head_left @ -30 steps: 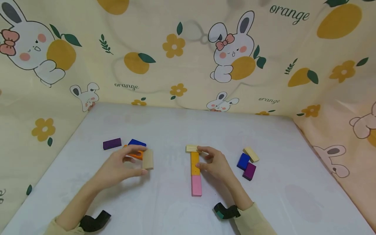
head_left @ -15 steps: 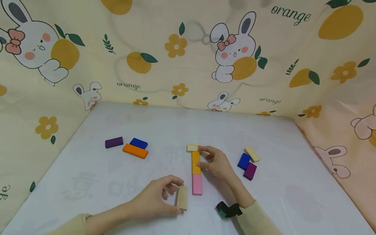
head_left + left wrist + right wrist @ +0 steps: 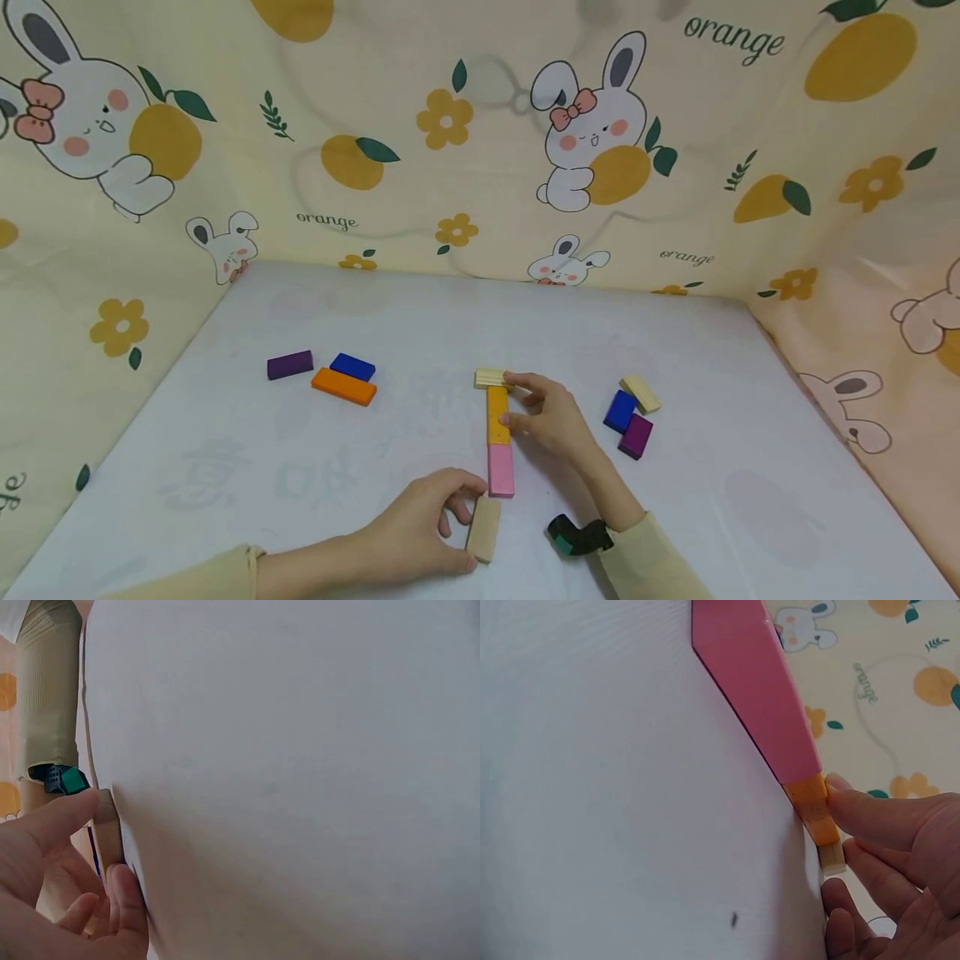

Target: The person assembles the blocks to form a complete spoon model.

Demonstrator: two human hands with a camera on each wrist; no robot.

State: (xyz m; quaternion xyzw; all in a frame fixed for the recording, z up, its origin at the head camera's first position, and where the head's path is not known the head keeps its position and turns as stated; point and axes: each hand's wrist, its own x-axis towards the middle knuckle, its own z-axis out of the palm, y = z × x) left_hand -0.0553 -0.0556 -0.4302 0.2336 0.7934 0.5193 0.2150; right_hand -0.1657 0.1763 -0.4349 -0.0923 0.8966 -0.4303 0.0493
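My left hand (image 3: 423,529) pinches a plain wooden block (image 3: 485,531) between thumb and fingers, just at the near end of a pink block (image 3: 501,471); whether the two touch I cannot tell. The left wrist view shows the same wooden block (image 3: 109,832) between thumb and fingertips. Beyond the pink block lies a yellow-orange block (image 3: 498,414) in line with it, and a second plain block (image 3: 488,379) sits crosswise at the far end. My right hand (image 3: 553,417) rests beside this row, its thumb against the yellow-orange block (image 3: 814,806) and forefinger at the crosswise block.
To the left lie purple (image 3: 290,365), blue (image 3: 352,367) and orange (image 3: 344,387) blocks. On the right are a plain block (image 3: 640,394), a blue block (image 3: 620,412) and a purple block (image 3: 636,437). A patterned cloth (image 3: 480,183) rises behind the white tabletop (image 3: 420,325).
My left hand has carried the plain block from beside the left-hand blocks, toward me and right, to the near end of the pink block. My right hand stays put.
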